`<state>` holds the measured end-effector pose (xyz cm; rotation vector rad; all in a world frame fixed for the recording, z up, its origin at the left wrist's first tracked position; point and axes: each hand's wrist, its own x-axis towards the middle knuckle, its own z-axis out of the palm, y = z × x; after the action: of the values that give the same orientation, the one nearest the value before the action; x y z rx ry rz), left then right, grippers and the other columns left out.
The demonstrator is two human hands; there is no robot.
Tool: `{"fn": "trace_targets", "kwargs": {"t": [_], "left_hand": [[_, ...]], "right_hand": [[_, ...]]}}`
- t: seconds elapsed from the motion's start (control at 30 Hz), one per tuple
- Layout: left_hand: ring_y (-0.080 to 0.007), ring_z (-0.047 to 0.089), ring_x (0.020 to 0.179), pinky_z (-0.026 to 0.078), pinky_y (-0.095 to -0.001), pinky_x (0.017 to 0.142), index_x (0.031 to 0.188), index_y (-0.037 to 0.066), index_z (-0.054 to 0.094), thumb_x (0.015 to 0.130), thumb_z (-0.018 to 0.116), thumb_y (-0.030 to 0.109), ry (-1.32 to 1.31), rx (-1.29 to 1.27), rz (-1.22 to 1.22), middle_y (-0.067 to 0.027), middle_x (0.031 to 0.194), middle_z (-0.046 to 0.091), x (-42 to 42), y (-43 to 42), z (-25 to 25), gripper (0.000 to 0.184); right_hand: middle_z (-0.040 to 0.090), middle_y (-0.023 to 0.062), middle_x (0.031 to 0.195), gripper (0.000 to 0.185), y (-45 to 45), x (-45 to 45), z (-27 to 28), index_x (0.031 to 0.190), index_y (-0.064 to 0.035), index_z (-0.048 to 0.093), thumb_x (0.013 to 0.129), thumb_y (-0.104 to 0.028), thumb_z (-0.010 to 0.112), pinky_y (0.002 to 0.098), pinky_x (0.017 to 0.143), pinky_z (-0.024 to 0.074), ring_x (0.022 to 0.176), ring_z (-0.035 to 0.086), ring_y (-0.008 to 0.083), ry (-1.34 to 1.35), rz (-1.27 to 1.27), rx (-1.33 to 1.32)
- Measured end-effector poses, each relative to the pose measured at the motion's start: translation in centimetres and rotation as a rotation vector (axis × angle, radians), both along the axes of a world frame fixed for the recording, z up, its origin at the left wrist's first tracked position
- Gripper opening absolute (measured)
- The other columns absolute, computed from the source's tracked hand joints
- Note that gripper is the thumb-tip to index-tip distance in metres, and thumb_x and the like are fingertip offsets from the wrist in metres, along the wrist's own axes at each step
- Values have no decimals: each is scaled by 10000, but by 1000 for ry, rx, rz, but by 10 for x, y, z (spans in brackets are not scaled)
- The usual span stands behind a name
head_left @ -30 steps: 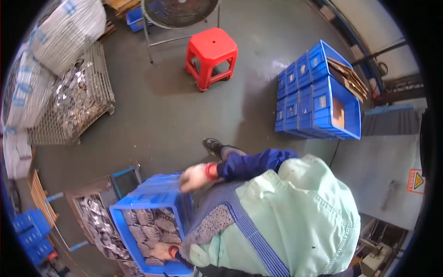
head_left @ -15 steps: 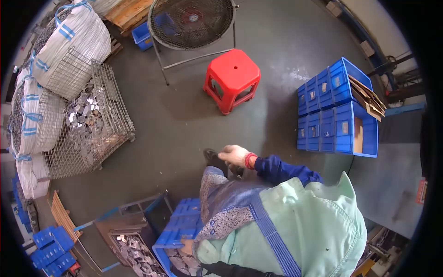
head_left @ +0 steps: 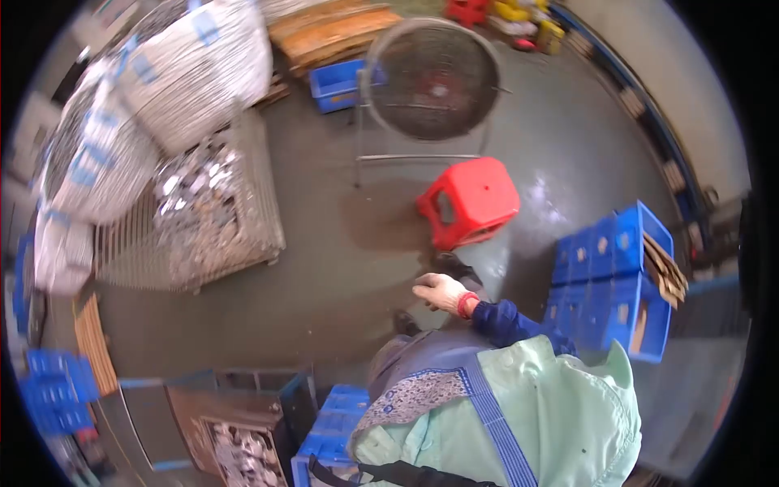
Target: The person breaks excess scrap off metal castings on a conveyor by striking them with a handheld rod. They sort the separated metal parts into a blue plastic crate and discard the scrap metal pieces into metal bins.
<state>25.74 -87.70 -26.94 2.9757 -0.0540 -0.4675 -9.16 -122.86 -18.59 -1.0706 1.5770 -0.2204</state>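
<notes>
My right hand (head_left: pixel 441 293), pale-gloved with a red band at the wrist, hangs over the floor beside my legs. Its fingers are loosely bent and slightly apart, and nothing shows in them. The red stool (head_left: pixel 480 199) is the nearest object, just beyond that hand and my shoes. My left hand is out of sight behind my apron and the green garment. Next to my apron, at the bottom, stands a blue crate (head_left: pixel 337 418), mostly covered by my body and a black strap. Left of it is a framed bin (head_left: pixel 191 406) with shiny metal pieces.
A round floor fan (head_left: pixel 434 81) stands beyond the stool. Wire cage (head_left: pixel 260 187) with metal scraps and large white sacks (head_left: pixel 195 73) are at the left. Stacked blue crates (head_left: pixel 600 304) with cardboard stand at the right. Further blue bins (head_left: pixel 57 390) are at the lower left.
The view has swung, so the stool, fan and cage appear lower and further right. My left hand, earlier among ridged pieces in the blue crate, has left view. My right hand has moved away from the crate.
</notes>
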Motion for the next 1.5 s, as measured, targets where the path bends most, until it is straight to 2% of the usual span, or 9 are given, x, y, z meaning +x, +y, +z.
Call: {"fn": "trace_targets", "kwargs": {"t": [0.27,0.37,0.6,0.67,0.73,0.77,0.87,1.03,1.5], "left_hand": [[-542,729,1180,552,-589,1021,1369,-64,668,994,723,653,-99,-159,409,-359,1215,767,-31,63,-3,811],[-588,712,1131,549,-630,949,1313,-58,661,1007,701,624,71,-30,519,-390,1182,748,-22,24,52,749],[-566,716,1164,559,-610,997,1320,-40,633,999,678,684,-30,-82,557,-360,1233,754,-29,48,8,793],[-512,741,1170,572,-588,1011,1368,-11,615,978,684,740,28,124,682,-307,1201,777,-17,25,17,850],[-487,758,1153,580,-581,1005,1394,14,606,963,679,781,5,300,760,-287,1163,784,-17,5,23,882],[-436,784,1098,606,-554,971,1276,47,708,1010,685,667,-51,431,792,-246,1108,798,-14,-10,25,675],[-410,789,1053,623,-531,938,1082,71,791,1038,686,456,-606,567,1617,-214,1086,806,28,13,-55,401],[-411,786,1043,618,-533,928,1061,75,795,1037,670,415,80,461,1279,-207,1081,805,96,-83,-7,362],[-416,775,1016,606,-540,901,1002,86,805,1034,624,299,383,-179,105,-188,1066,804,657,-255,-87,282]], "right_hand": [[742,83,1015,504,-73,116,-3,1437,25,681,1077,-326,713,320,750,626,830,713,153,-202,300,91],[751,103,1036,488,-95,153,-38,1442,22,680,1073,-296,724,335,743,632,828,722,164,-260,347,180],[786,91,1072,485,-146,266,-71,1450,0,710,1067,-296,744,338,788,627,841,744,164,-163,681,157],[776,89,1062,487,-177,313,-124,1452,7,696,1069,-289,744,333,772,625,826,736,165,-160,790,81],[763,90,1054,489,-203,392,-71,1453,15,677,1070,-281,742,328,756,623,829,727,164,-217,818,209],[757,91,1051,490,-215,436,-45,1454,20,667,1071,-276,741,326,748,623,830,723,163,-251,830,270],[738,91,1042,495,-246,550,-48,1454,26,643,1071,-269,746,318,724,616,842,710,158,-431,818,273],[722,104,1176,493,-268,737,-20,1502,77,588,1107,-201,686,320,819,633,962,698,153,-629,1084,250],[762,121,1173,537,-304,1102,28,1513,73,616,1101,-255,719,296,875,625,981,732,146,-587,1319,229]]}}
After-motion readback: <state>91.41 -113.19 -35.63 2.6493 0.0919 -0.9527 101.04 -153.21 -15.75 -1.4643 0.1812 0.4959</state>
